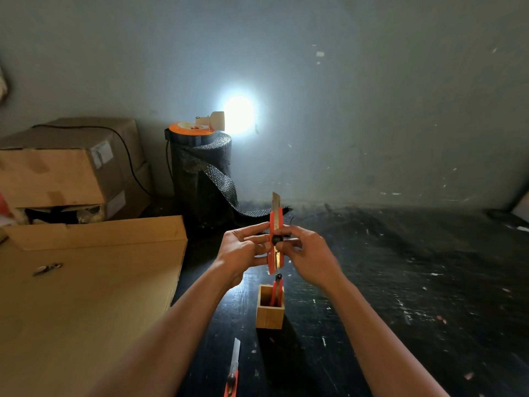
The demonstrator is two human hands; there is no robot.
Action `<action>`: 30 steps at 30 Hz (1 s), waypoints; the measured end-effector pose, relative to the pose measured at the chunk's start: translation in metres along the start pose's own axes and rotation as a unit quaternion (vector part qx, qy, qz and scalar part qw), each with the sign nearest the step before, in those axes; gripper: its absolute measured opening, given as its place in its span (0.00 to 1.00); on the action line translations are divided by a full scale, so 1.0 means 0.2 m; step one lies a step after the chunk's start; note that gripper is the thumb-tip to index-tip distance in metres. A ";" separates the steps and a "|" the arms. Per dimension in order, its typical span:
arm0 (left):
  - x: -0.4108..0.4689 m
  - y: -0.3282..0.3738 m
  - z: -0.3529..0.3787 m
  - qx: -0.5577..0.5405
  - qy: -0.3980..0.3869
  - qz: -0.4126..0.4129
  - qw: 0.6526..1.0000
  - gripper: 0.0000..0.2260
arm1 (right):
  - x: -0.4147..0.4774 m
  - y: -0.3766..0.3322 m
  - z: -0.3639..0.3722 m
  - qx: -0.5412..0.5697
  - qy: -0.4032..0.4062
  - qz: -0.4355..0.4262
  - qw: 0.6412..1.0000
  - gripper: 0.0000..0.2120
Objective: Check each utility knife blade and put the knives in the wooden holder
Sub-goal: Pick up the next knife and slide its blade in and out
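Observation:
I hold a red utility knife (276,222) upright above the table, its steel blade pushed out and pointing up. My left hand (243,249) grips the handle from the left. My right hand (307,253) grips it from the right, with the thumb at the black slider knob. Below the hands stands a small square wooden holder (270,313) with another red knife (276,290) standing in it. A third red knife (233,368) lies on the dark table near the bottom edge, blade extended.
A large flat cardboard sheet (86,296) covers the left of the table, with cardboard boxes (65,173) stacked behind it. A black bubble-wrap roll (203,173) stands at the back, topped by a tape roll and a bright lamp (226,120). The dark table (400,282) stretches right.

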State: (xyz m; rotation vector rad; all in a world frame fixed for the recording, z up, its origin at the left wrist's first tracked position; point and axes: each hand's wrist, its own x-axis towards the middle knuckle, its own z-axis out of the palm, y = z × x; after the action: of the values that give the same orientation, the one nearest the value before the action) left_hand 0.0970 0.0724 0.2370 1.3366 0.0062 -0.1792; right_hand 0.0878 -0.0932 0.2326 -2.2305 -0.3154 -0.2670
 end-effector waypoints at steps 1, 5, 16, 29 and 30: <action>0.00 0.00 0.00 -0.001 0.001 0.000 1.000 0.20 | -0.01 0.00 0.01 0.003 -0.004 0.000 1.000 0.12; 0.02 -0.02 -0.01 0.010 0.008 0.003 1.000 0.18 | -0.05 0.02 0.04 0.022 -0.015 0.001 1.000 0.13; 0.04 -0.01 -0.03 0.036 0.012 0.035 0.999 0.20 | -0.10 0.03 0.08 0.042 0.003 0.018 0.999 0.13; 0.03 0.02 -0.03 0.022 0.006 0.055 0.998 0.22 | -0.10 -0.02 0.11 0.031 0.051 0.024 0.998 0.15; 0.04 0.02 -0.03 0.022 0.005 0.054 0.998 0.23 | -0.09 -0.02 0.10 0.038 0.054 0.031 0.997 0.15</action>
State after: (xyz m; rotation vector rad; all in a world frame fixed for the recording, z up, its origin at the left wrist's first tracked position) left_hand 0.1050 0.0774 0.2385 1.3775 -0.0613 -0.0814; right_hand 0.0714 -0.0774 0.2173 -2.1376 -0.1941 -0.3342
